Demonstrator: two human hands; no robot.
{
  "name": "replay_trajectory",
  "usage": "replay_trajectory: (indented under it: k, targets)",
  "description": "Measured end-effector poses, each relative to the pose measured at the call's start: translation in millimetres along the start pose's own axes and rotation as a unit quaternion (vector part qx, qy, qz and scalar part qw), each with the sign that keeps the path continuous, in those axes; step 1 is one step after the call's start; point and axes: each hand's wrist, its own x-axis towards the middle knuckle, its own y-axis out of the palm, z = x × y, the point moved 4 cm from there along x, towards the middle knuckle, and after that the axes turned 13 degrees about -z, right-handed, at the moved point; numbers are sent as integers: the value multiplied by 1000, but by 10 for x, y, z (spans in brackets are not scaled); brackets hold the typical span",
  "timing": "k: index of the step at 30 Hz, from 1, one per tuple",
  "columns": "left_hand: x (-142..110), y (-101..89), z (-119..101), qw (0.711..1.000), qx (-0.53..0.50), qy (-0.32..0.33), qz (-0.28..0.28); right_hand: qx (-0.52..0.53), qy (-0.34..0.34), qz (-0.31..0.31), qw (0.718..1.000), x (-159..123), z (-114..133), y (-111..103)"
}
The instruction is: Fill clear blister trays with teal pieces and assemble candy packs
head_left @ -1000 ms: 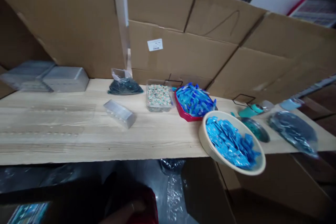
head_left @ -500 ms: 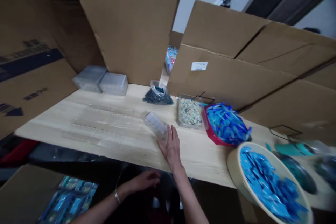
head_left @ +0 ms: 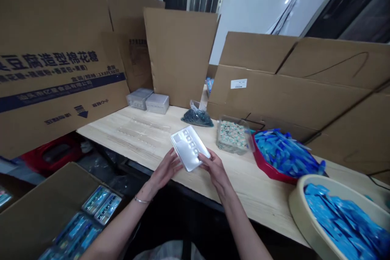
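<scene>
Above the near edge of the wooden table I hold a stack of clear plastic trays, tilted so its moulded cells face me. My right hand grips its right lower edge with the fingers curled round it. On the left lower edge rests my left hand, fingers stretched along the stack. A bracelet circles my left wrist.
A clear tub of patterned pieces, a red bowl of blue packets and a cream bowl of blue packets line the table's right side. A dark bag and clear tray stacks stand at the back. Cardboard walls surround; an open carton sits lower left.
My right hand has lifted the tray stack off the table and brought it toward me. My left hand came up from below the table edge to meet it. The view has swung left and up.
</scene>
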Motion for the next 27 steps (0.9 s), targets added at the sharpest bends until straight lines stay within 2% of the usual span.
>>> replay_trajectory:
  k: [3,6,9,11,13,15,16,19,21,24,26,27]
  targets:
    - [-80,160,35,993,-52,24,105,99,36,81,991,-354,-168,35]
    - [-221,229,138,984,-95,-5,153,148,88,115,978,-639,-414,62]
    - [-359,226,204,984,-124,-50,121,101,76,113,986,-841,-559,78]
    - [-438,217,191,986,-127,-60,85,-2,14,65,998,-911,-550,40]
    - [-502,212,134,989,-119,-52,63,-101,-82,-15,991,-945,-414,-36]
    - [-551,207,53,992,-101,-43,61,-157,-197,-44,967,-979,-156,-81]
    - [-574,205,14,993,-86,-45,68,-181,-252,-24,950,-997,0,-77]
    - [-651,220,-47,988,-7,-102,117,-282,-376,107,876,-1033,469,9]
    - [-713,264,-47,974,57,-150,163,-354,-397,208,821,-1004,694,93]
    - [-771,359,-31,943,131,-215,217,-414,-368,344,759,-916,839,199]
    - [-746,388,-53,930,148,-247,228,-428,-357,378,739,-869,846,212]
    - [-708,381,-85,931,143,-249,226,-432,-362,363,742,-850,841,190]
